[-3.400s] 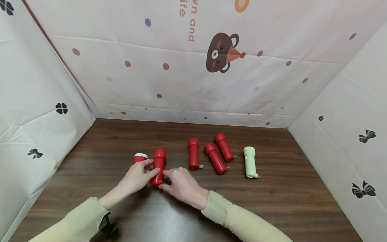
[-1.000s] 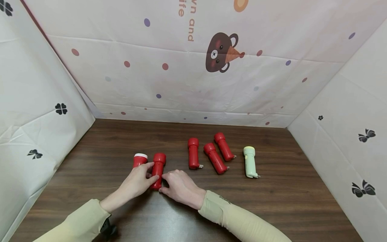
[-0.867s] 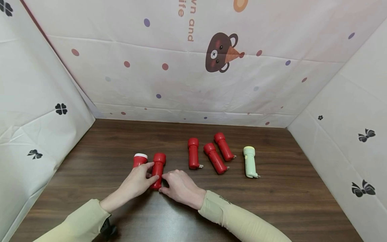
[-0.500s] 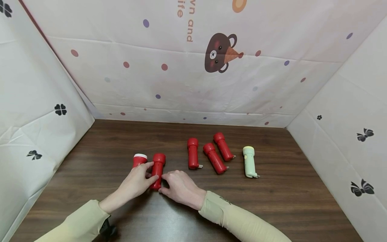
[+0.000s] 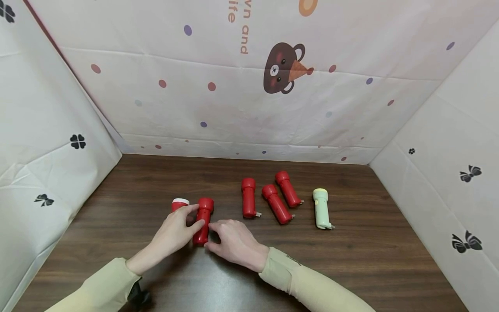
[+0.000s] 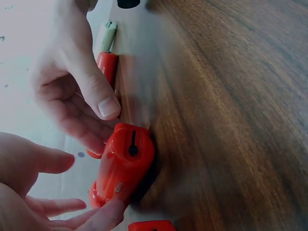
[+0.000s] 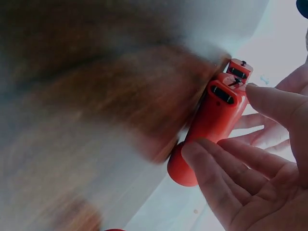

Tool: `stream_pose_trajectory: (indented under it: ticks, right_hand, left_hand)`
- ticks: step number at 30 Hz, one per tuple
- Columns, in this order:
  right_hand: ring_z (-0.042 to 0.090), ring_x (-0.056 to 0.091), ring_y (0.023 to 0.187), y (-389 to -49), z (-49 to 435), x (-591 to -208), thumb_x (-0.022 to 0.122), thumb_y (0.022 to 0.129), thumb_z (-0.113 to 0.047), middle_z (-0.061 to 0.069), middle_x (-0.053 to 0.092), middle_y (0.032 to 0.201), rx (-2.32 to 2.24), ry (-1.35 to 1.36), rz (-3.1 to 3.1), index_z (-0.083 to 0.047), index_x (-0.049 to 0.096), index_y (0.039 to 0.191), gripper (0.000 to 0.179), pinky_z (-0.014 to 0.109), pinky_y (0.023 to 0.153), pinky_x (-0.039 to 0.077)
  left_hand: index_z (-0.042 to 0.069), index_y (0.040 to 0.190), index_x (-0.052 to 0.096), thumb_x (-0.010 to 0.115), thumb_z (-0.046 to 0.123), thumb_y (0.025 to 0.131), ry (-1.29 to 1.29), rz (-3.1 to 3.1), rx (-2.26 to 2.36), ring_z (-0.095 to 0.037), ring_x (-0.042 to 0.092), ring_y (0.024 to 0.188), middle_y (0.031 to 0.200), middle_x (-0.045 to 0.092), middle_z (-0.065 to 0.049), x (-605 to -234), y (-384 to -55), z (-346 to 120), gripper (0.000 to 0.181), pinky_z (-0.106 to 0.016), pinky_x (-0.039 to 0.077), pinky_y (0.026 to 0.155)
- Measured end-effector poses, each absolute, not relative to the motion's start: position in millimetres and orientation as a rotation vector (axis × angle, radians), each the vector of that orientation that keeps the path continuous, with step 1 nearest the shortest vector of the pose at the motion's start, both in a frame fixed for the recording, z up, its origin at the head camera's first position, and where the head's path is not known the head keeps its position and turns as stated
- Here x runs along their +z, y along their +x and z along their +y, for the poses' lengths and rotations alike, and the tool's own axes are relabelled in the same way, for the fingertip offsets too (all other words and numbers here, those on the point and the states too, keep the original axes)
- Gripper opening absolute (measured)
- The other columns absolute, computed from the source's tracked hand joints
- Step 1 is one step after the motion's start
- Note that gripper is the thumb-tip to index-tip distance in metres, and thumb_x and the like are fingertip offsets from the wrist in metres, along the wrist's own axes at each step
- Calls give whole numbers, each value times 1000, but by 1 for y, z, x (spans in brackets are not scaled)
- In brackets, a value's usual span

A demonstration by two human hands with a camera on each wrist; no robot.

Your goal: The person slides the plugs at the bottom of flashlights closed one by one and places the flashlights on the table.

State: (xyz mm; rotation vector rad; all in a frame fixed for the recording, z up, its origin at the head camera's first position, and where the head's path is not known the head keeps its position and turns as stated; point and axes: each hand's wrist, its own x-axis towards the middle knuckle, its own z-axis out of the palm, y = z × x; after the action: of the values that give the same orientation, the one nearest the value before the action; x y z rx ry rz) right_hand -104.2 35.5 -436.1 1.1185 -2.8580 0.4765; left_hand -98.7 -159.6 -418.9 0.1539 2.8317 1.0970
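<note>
A red flashlight (image 5: 201,238) lies on the table between both hands, its wide head pointing away from the person. My left hand (image 5: 173,229) is at its left side; in the left wrist view the fingertips touch the flashlight (image 6: 126,166) while the thumb stands apart from it. My right hand (image 5: 237,243) is at its right side and lower end, fingers loosely extended. In the right wrist view a black slot shows in the end of the flashlight (image 7: 214,120). Left of it lies a second red flashlight with a white rim (image 5: 180,204), partly hidden by the left hand.
Several more flashlights lie to the right: a red one (image 5: 248,198), another red one (image 5: 278,205), a third red one (image 5: 289,190) and a pale green one (image 5: 322,210). Metal prongs stick out from their near ends. White printed sheets (image 5: 218,104) wall the wooden table (image 5: 351,268).
Over these seconds the red flashlight between the hands has moved a little toward the person. Since half a second ago the left thumb and fingers have shifted slightly up along it.
</note>
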Motion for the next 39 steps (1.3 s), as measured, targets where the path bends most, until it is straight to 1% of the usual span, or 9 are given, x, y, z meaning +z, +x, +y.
stream_pose_trajectory:
  ticks: [2, 5, 8, 11, 14, 16, 26, 33, 39]
  right_hand:
    - [5, 67, 77, -103, 38, -435, 79, 93, -34, -4, 79, 93, 497, 1108, -2851, -13, 77, 112, 28, 20, 69, 56]
    - [13, 75, 102, -101, 42, -433, 77, 95, -39, 1, 79, 118, 504, 1090, -2847, -12, 74, 127, 42, 28, 88, 62]
    - [22, 69, 128, -98, 47, -430, 74, 96, -43, 6, 70, 143, 489, 1076, -2848, -12, 68, 139, 54, 37, 105, 60]
    - [26, 63, 137, -95, 53, -427, 73, 97, -44, 9, 64, 151, 482, 1079, -2845, -12, 64, 145, 58, 39, 111, 57]
    - [27, 61, 141, -92, 59, -424, 74, 97, -44, 10, 61, 154, 491, 1082, -2826, -12, 62, 147, 61, 39, 115, 54]
    - [27, 60, 142, -91, 63, -422, 75, 97, -43, 10, 61, 154, 509, 1074, -2814, -12, 61, 148, 62, 40, 116, 53]
    - [31, 59, 143, -89, 86, -422, 81, 92, -38, 10, 61, 154, 644, 943, -2766, -12, 62, 147, 63, 48, 115, 54]
    - [29, 60, 140, -91, 104, -424, 85, 89, -33, 11, 63, 151, 741, 864, -2692, -10, 64, 144, 63, 44, 113, 55]
    - [29, 62, 138, -94, 116, -425, 86, 88, -29, 11, 65, 149, 796, 784, -2657, -8, 65, 143, 63, 46, 112, 56]
  left_hand:
    - [2, 147, 58, 71, 24, 98, 150, 2839, 1112, -35, 71, 116, 135, 71, -21, -418, -99, -160, 55, -53, 60, 97]
    - [6, 150, 56, 68, 29, 101, 169, 2838, 1157, -34, 69, 118, 138, 70, -18, -416, -100, -160, 55, -51, 59, 98]
    - [7, 151, 55, 67, 29, 102, 198, 2847, 1213, -32, 69, 112, 140, 68, -17, -415, -101, -159, 55, -46, 60, 94]
    - [8, 153, 53, 66, 28, 103, 231, 2860, 1265, -37, 69, 119, 149, 63, -18, -413, -101, -158, 55, -50, 61, 99]
    - [9, 154, 52, 66, 27, 104, 254, 2853, 1308, -40, 62, 136, 157, 56, -18, -410, -102, -156, 55, -55, 57, 107]
    - [9, 155, 51, 66, 28, 104, 259, 2843, 1322, -41, 58, 141, 158, 54, -18, -409, -103, -155, 56, -56, 55, 109]
    - [12, 157, 50, 66, 30, 104, 246, 2804, 1373, -39, 53, 147, 161, 52, -15, -403, -107, -143, 58, -57, 53, 113]
    - [16, 158, 48, 65, 36, 104, 253, 2802, 1362, -37, 50, 150, 162, 51, -13, -399, -111, -129, 60, -60, 47, 118]
    - [14, 157, 50, 68, 34, 103, 270, 2774, 1409, -37, 59, 141, 156, 57, -15, -397, -118, -116, 60, -57, 51, 114]
